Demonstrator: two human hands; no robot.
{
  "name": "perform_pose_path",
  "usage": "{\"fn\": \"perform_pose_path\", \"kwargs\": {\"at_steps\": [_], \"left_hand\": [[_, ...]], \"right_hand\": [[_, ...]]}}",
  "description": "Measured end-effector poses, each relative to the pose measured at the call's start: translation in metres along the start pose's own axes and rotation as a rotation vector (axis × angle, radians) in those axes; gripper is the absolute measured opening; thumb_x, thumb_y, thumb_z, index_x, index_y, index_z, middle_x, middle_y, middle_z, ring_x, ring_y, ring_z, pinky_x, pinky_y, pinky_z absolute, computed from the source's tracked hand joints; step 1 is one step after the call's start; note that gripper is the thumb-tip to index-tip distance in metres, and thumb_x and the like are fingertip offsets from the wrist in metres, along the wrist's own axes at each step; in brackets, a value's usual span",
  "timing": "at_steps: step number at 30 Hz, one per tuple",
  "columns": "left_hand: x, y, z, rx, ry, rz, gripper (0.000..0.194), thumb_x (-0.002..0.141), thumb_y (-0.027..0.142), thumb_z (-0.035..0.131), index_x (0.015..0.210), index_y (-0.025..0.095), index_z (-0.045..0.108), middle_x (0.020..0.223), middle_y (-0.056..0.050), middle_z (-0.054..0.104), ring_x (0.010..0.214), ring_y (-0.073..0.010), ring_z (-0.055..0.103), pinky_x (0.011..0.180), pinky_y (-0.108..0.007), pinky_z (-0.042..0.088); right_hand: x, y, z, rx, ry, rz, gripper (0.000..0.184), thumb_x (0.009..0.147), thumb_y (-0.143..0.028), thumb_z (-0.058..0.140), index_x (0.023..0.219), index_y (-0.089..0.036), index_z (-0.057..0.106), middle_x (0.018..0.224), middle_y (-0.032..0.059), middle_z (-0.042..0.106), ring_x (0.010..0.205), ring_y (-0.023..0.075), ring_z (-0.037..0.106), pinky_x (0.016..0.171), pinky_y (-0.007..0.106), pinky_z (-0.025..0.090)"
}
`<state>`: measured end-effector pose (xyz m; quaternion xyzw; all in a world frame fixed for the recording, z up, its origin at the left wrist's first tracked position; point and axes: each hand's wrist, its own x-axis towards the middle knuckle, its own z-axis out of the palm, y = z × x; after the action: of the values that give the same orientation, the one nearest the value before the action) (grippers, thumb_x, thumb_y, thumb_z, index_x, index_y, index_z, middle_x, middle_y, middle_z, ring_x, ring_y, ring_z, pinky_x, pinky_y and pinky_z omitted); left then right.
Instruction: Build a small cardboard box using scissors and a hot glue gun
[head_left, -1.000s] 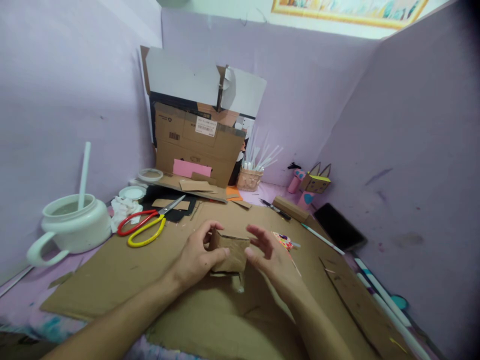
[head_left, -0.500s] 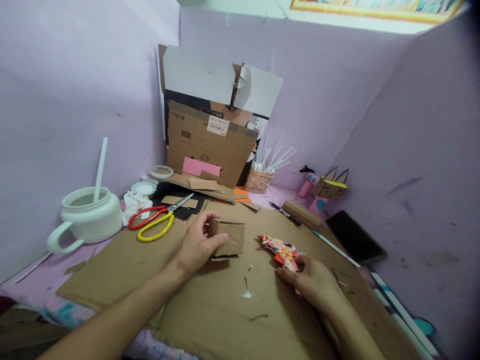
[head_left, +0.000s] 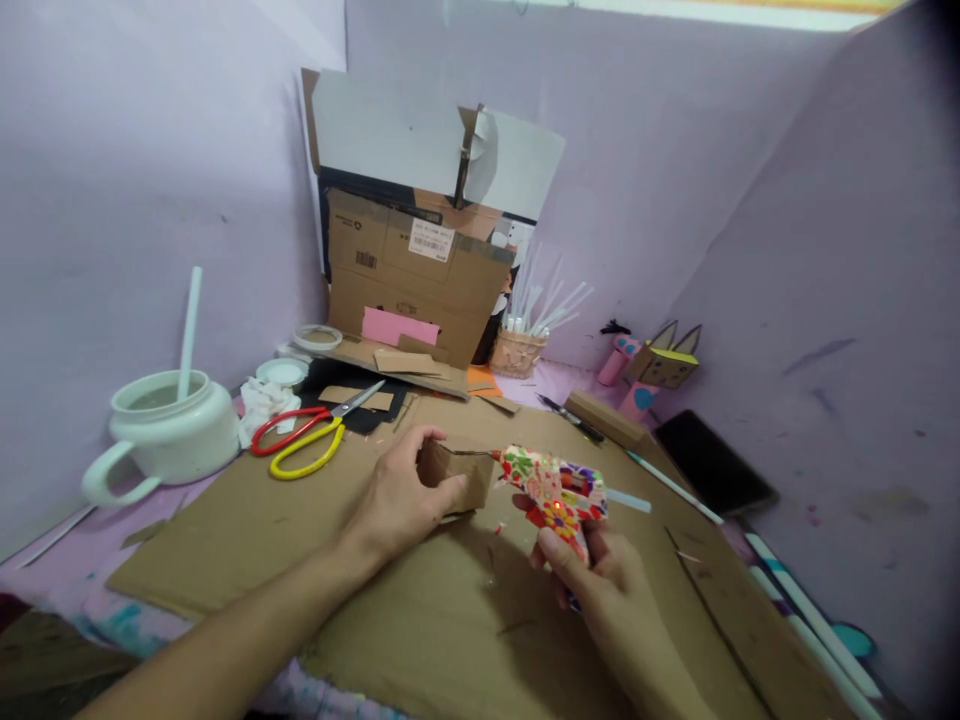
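Note:
My left hand (head_left: 409, 488) is closed on a small brown cardboard box (head_left: 471, 482) that rests on the large cardboard sheet (head_left: 405, 640). Its thumb lies across the near side and the other fingers are behind. My right hand (head_left: 600, 570) grips the handle of a flower-patterned hot glue gun (head_left: 551, 485), held just above the sheet. A red light glows on its side, and a pale glue stick (head_left: 628, 500) sticks out of the back. The nozzle points left at the box's upper edge; whether it touches I cannot tell.
Red-and-yellow scissors (head_left: 307, 440) lie left of the box, near a white pot (head_left: 180, 435) with a stick in it. Behind stand a large cardboard carton (head_left: 420, 270) and a basket (head_left: 517, 355) of glue sticks. A pen (head_left: 570, 418) and a dark phone (head_left: 712, 465) lie right.
My right hand has lifted the glue gun off the sheet and moved it left, bringing the nozzle to the box. My left hand has stayed on the box, which is turned slightly.

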<state>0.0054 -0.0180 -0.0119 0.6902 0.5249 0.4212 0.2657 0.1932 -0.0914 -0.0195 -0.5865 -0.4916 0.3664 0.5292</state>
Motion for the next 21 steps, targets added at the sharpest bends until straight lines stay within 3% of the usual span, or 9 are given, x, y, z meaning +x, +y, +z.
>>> {"fn": "perform_pose_path", "kwargs": {"at_steps": [3, 6, 12, 16, 21], "left_hand": [[-0.004, 0.003, 0.003, 0.056, 0.016, 0.038, 0.038, 0.067, 0.028, 0.064, 0.103, 0.02, 0.053, 0.097, -0.003, 0.059, 0.086, -0.0206, 0.057, 0.076, -0.034, 0.048], [-0.006, 0.004, 0.005, 0.084, 0.042, 0.074, 0.038, 0.067, 0.026, 0.063, 0.103, 0.02, 0.054, 0.097, -0.003, 0.06, 0.087, -0.0203, 0.058, 0.078, -0.034, 0.049], [-0.006, 0.003, 0.007, 0.111, 0.067, 0.119, 0.039, 0.066, 0.025, 0.064, 0.103, 0.02, 0.054, 0.099, -0.003, 0.06, 0.088, -0.0197, 0.058, 0.079, -0.033, 0.049], [-0.007, 0.001, 0.007, 0.131, 0.073, 0.176, 0.039, 0.066, 0.023, 0.064, 0.103, 0.02, 0.054, 0.099, -0.003, 0.06, 0.088, -0.0188, 0.058, 0.079, -0.032, 0.05], [-0.007, 0.001, 0.007, 0.14, 0.069, 0.207, 0.038, 0.066, 0.022, 0.064, 0.103, 0.02, 0.054, 0.098, -0.003, 0.06, 0.089, -0.0191, 0.058, 0.079, -0.032, 0.05]], "right_hand": [[-0.006, 0.005, 0.004, -0.102, 0.071, -0.158, 0.027, 0.07, -0.038, 0.063, 0.084, -0.016, 0.065, 0.076, 0.0082, 0.072, 0.06, 0.0205, 0.064, 0.053, 0.029, 0.054], [-0.008, 0.014, 0.003, -0.234, 0.048, -0.257, 0.022, 0.077, -0.036, 0.056, 0.085, -0.017, 0.066, 0.087, 0.0101, 0.073, 0.08, 0.0254, 0.069, 0.068, 0.032, 0.056], [-0.009, 0.032, 0.001, -0.411, 0.013, -0.418, 0.026, 0.084, -0.031, 0.051, 0.102, -0.017, 0.061, 0.096, 0.0131, 0.072, 0.089, 0.0261, 0.069, 0.079, 0.034, 0.056], [-0.009, 0.031, 0.0, -0.489, 0.02, -0.484, 0.026, 0.086, -0.031, 0.049, 0.105, -0.017, 0.059, 0.093, 0.0133, 0.071, 0.089, 0.026, 0.069, 0.08, 0.034, 0.057], [-0.009, 0.032, -0.002, -0.504, 0.006, -0.567, 0.033, 0.087, -0.026, 0.047, 0.119, -0.018, 0.051, 0.102, 0.0118, 0.07, 0.097, 0.0245, 0.067, 0.083, 0.034, 0.055]]}}
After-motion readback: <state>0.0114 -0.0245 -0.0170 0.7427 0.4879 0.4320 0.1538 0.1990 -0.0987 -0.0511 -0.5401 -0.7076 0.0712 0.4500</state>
